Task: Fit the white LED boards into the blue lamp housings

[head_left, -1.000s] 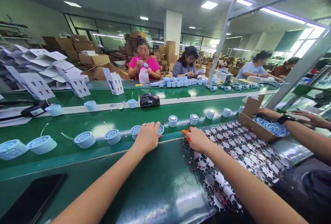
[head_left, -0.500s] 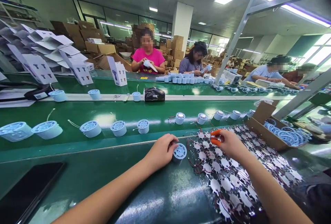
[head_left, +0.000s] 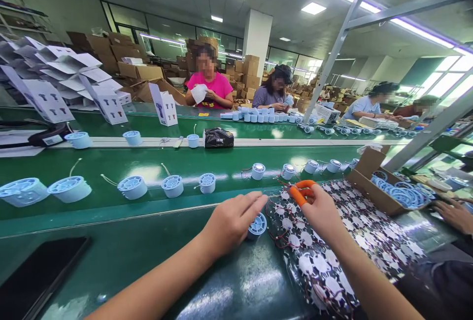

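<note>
My left hand [head_left: 232,222] lies with fingers stretched out beside and partly over a light-blue round housing [head_left: 257,225] on the near bench; its thumb is mostly hidden. My right hand [head_left: 318,207] wears orange finger covers. Its thumb and forefinger are bent together in a pinch at the left edge of a sheet of white discs [head_left: 320,263] with red and dark wires. Whatever lies between those fingertips is too small to make out.
On the green belt stand several blue housings [head_left: 172,186], some with wires. A cardboard box [head_left: 373,182] of blue rings is at right, near another person's hand [head_left: 456,215]. A black phone [head_left: 40,275] lies at left. Co-workers sit across the belt.
My left fingers have straightened from their curl at the housing and reach further right. My right hand has moved slightly left, its fingertips closing together. Another person's hand has appeared at the right edge.
</note>
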`<state>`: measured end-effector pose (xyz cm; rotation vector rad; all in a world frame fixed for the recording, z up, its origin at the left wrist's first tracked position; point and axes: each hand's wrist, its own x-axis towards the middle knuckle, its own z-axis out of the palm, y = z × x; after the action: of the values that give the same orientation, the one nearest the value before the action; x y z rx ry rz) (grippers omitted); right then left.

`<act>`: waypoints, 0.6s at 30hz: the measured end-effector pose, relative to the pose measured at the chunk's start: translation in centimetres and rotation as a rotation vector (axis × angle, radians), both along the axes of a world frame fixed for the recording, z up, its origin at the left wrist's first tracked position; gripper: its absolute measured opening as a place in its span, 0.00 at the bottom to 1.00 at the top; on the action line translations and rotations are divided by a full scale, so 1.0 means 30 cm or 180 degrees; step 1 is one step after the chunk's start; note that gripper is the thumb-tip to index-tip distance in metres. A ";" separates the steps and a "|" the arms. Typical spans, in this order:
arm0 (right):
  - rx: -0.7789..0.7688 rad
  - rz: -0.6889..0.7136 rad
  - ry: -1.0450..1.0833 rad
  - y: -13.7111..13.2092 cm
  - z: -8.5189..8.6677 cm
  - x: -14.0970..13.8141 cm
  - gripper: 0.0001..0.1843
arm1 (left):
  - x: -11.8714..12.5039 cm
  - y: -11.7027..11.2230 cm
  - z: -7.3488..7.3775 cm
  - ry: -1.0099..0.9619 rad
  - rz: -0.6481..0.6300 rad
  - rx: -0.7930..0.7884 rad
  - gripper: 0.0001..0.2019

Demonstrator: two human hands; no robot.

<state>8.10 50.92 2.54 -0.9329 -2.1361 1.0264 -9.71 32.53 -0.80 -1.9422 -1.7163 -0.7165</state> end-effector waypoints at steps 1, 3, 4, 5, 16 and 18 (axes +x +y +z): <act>0.0076 0.0147 -0.0082 -0.031 0.000 -0.005 0.20 | 0.004 -0.004 0.010 0.0019 -0.0243 0.0171 0.25; -0.0089 0.0537 -0.0226 -0.095 -0.004 -0.017 0.19 | 0.009 -0.002 0.016 -0.0157 -0.0340 0.0258 0.24; -0.0318 0.0760 -0.0262 -0.125 -0.007 -0.023 0.19 | 0.009 0.002 0.012 -0.0304 -0.0239 0.0233 0.22; -0.0597 0.0947 -0.0266 -0.151 -0.009 -0.030 0.19 | 0.007 0.007 0.006 -0.0438 -0.0124 0.0162 0.18; -0.1062 0.1088 -0.0511 -0.148 0.000 -0.032 0.17 | -0.082 0.015 0.017 -0.1174 -0.0241 -0.0726 0.13; -0.0470 0.0811 -0.0804 -0.165 -0.025 -0.036 0.15 | -0.095 0.024 0.007 -0.1610 -0.0140 -0.0991 0.12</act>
<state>7.01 45.96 1.78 -0.9158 -2.4644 1.2622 -12.54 33.25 -0.60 -2.1354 -2.1971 -1.0841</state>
